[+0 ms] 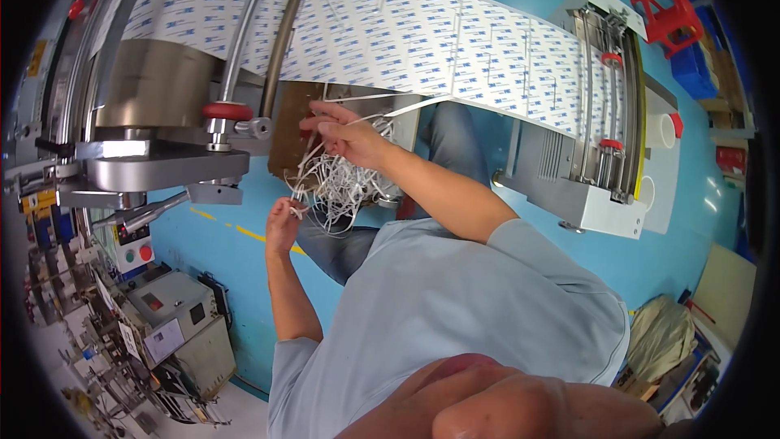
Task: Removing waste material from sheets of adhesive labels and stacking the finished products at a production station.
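Strips [337, 183] already lie heaped between my legs, but some seem to run to the sheet [406, 32], so work looks half done; my left hand [281, 226] pinches strips, my right hand's [355, 141] grip I cannot tell.

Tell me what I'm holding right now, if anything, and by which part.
Your left hand pinches the tangle of thin white strips by a few strands at its near left edge. Whether your right hand grips any can't be told.
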`<move>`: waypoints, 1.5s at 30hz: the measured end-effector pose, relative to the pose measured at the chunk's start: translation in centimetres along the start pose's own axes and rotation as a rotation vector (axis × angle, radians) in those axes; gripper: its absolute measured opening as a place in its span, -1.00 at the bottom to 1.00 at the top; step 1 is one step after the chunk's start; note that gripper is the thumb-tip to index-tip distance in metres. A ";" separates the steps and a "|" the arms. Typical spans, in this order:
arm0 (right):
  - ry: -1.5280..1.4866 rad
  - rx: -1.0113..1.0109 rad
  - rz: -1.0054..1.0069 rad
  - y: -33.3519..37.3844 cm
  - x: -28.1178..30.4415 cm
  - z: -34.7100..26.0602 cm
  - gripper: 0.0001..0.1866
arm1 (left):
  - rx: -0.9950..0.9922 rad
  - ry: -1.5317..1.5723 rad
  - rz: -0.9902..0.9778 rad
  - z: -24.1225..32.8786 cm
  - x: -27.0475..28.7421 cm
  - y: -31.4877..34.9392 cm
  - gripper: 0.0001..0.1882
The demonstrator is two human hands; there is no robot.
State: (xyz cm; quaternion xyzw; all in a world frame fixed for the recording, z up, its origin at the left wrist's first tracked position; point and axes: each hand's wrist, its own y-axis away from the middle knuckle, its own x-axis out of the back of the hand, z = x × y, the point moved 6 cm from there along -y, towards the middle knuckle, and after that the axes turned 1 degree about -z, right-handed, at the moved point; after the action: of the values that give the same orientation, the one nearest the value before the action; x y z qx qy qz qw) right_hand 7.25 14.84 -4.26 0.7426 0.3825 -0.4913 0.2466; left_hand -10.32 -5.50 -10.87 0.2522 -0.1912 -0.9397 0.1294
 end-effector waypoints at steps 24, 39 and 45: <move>0.891 0.338 0.084 4.2 -2.8 -4.0 -0.79 | -0.991 -1.484 0.026 9.1 -29.3 -6.9 -0.80; 0.832 0.049 0.108 3.2 -1.5 -0.1 -0.85 | -0.698 -0.994 0.042 9.5 -21.9 -3.3 -0.88; 1.140 0.020 0.026 4.2 -1.9 2.1 -0.75 | -0.466 -0.444 0.228 7.6 -16.0 -1.7 -0.81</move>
State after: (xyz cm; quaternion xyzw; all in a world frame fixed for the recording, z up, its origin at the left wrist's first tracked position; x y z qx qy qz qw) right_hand 9.11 10.22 -3.38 0.8973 0.4412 -0.0133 0.0004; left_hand -1.15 3.65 1.27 -0.0181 -0.0218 -0.9696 0.2429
